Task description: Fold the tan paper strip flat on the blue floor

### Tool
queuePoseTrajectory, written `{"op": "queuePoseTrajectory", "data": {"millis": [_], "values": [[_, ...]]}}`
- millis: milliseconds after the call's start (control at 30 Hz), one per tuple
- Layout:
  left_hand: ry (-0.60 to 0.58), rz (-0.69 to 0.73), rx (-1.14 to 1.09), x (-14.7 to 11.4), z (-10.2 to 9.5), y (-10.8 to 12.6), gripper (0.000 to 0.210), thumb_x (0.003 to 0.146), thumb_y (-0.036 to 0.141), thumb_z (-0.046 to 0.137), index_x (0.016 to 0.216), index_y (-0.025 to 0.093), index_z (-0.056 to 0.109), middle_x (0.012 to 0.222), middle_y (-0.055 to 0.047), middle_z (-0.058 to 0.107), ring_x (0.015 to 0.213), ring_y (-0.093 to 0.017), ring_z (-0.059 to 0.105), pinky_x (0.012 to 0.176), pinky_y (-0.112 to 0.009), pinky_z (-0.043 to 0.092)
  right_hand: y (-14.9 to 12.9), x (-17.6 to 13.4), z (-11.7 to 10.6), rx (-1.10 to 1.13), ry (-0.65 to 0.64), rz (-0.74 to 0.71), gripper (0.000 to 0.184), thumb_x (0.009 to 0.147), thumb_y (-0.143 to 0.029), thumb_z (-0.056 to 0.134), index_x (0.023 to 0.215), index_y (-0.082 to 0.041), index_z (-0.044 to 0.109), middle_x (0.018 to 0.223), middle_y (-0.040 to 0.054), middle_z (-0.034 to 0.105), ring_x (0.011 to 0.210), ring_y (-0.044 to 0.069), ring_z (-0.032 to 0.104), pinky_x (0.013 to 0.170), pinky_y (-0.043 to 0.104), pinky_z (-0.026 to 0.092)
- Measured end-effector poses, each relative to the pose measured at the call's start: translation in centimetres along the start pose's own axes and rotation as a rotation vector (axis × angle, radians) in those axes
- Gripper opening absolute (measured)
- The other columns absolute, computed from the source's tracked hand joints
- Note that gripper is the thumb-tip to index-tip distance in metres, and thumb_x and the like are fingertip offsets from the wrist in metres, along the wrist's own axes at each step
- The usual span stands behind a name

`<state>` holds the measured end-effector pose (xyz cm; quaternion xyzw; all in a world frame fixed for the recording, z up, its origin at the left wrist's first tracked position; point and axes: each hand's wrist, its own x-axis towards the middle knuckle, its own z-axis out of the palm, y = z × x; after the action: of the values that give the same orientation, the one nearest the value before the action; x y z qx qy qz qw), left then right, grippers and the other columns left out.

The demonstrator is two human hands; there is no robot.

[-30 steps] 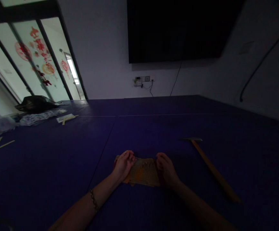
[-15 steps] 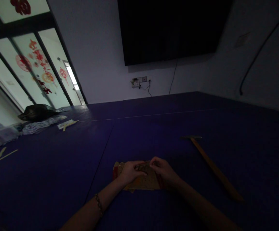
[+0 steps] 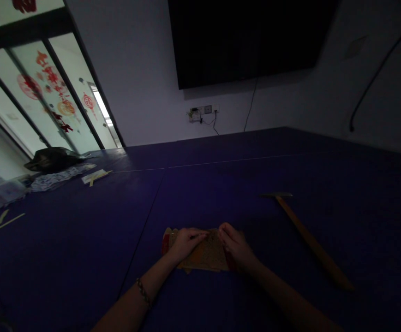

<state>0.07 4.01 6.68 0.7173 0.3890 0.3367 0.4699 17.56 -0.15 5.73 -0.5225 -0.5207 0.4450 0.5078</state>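
Note:
A flat tan board (image 3: 205, 258) with reddish ends and small things on its top lies on the dark blue table (image 3: 82, 230) in front of me. My left hand (image 3: 183, 243) rests on the board's left half, fingertips pinching something small near the middle of its far edge. My right hand (image 3: 234, 244) lies on the right half, its fingers bent toward the same spot. The room is dim and the small item between the fingers cannot be made out.
A hammer (image 3: 306, 237) with a long wooden handle lies to the right of the board. Far left on the table are a black bag (image 3: 53, 158), papers (image 3: 56, 177) and thin wooden strips (image 3: 1, 226). A dark screen (image 3: 252, 39) hangs on the wall behind.
A second ago my hands sat apart at the board's two ends. They have come together over its middle, and since half a second ago they have barely shifted.

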Motion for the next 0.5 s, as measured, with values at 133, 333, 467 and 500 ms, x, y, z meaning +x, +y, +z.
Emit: {"op": "queuePoseTrajectory", "data": {"millis": [133,333,467,500], "values": [[0.308,-0.068,-0.334,0.6,-0.4,-0.6,0.036,0.076,0.047,0.054,0.075,0.014,0.069,0.056,0.001,0.057,0.053,-0.010,0.048,0.057,-0.022,0.039,-1.1,-0.3,0.0,-0.282,0.034,-0.072,0.011,0.074,-0.034,0.051,0.072,-0.024,0.054,0.058,-0.0044,0.049,0.058,0.013,0.047,0.057,0.027,0.035],[0.322,-0.017,-0.616,0.8,-0.4,-0.1,0.038,0.072,0.051,0.057,0.064,0.014,0.055,0.071,-0.003,0.058,0.068,-0.012,0.054,0.066,-0.024,0.041,-1.4,-0.3,0.2,-0.360,-0.079,-0.180,0.011,0.073,-0.029,0.053,0.066,-0.024,0.061,0.057,-0.0023,0.054,0.060,0.015,0.050,0.057,0.027,0.036],[0.272,-0.034,-0.479,0.5,0.0,0.2,0.034,0.073,0.048,0.056,0.068,0.014,0.056,0.048,0.006,0.040,0.043,-0.006,0.033,0.047,-0.019,0.027,-0.2,-0.1,-0.1,-0.173,-0.003,-0.130,0.019,0.073,-0.038,0.053,0.066,-0.022,0.062,0.061,-0.0015,0.058,0.065,0.016,0.053,0.063,0.028,0.039],[0.260,-0.035,-0.450,0.4,0.1,0.3,0.032,0.071,0.046,0.060,0.066,0.014,0.057,0.046,0.007,0.038,0.043,-0.005,0.031,0.047,-0.019,0.025,0.1,-0.1,-0.1,-0.104,0.007,-0.102,0.020,0.073,-0.039,0.054,0.067,-0.022,0.062,0.062,-0.0014,0.058,0.066,0.016,0.054,0.063,0.028,0.040]]}}
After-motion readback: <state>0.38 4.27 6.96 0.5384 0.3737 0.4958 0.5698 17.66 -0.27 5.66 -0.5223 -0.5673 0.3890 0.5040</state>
